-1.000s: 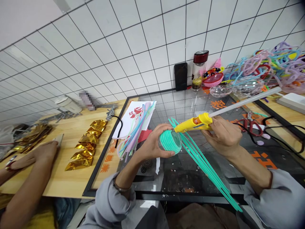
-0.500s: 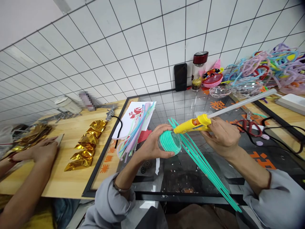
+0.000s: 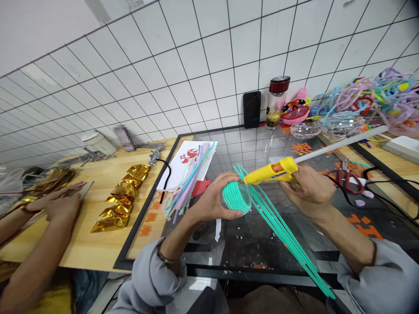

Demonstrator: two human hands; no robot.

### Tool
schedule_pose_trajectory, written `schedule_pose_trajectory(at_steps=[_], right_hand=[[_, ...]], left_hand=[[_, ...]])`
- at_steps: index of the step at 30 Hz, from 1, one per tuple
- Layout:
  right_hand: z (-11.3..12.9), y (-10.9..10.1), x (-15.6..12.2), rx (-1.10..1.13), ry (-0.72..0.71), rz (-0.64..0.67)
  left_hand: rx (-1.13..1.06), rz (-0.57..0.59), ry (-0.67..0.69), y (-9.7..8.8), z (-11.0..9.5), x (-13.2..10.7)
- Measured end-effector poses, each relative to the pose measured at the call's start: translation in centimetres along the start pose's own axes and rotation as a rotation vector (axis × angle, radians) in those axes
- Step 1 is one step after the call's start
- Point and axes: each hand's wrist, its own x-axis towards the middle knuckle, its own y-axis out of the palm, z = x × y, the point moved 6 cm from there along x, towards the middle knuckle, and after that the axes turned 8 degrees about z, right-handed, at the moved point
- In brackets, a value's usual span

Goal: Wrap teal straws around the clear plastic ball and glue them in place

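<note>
My left hand point(image 3: 214, 198) is closed round a small clear cup point(image 3: 244, 190), tilted on its side. Rows of green pipe cleaner point(image 3: 234, 197) wrap the cup's wall. In my right hand point(image 3: 309, 192) is a yellow hot glue gun point(image 3: 271, 171), a long whitish glue stick point(image 3: 343, 143) jutting from its back. The gun's nozzle is at the cup's upper edge; whether it touches cannot be made out. Several loose green pipe cleaners point(image 3: 288, 237) lie slantwise beside the cup, reaching past the table's front edge.
Pastel pipe cleaners point(image 3: 188, 181) lie on white paper at left. Red-handled scissors point(image 3: 348, 179) and a black cord lie at right. A phone point(image 3: 252, 110) and glass bottle point(image 3: 276, 104) stand by the wall. A co-worker's hands point(image 3: 62, 203) are at far left, near folded gold foil point(image 3: 122, 198).
The view has shifted slightly, so most things appear a little lower and to the right. The glue gun stays at the cup's edge, and both hands keep their hold.
</note>
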Motion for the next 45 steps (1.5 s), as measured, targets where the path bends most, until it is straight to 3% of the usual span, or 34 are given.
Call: schedule_pose_trajectory(at_steps=[45], right_hand=[[-0.07, -0.15, -0.30, 0.001, -0.038, -0.004]], left_hand=[[0.024, -0.007, 0.031, -0.06, -0.30, 0.14]])
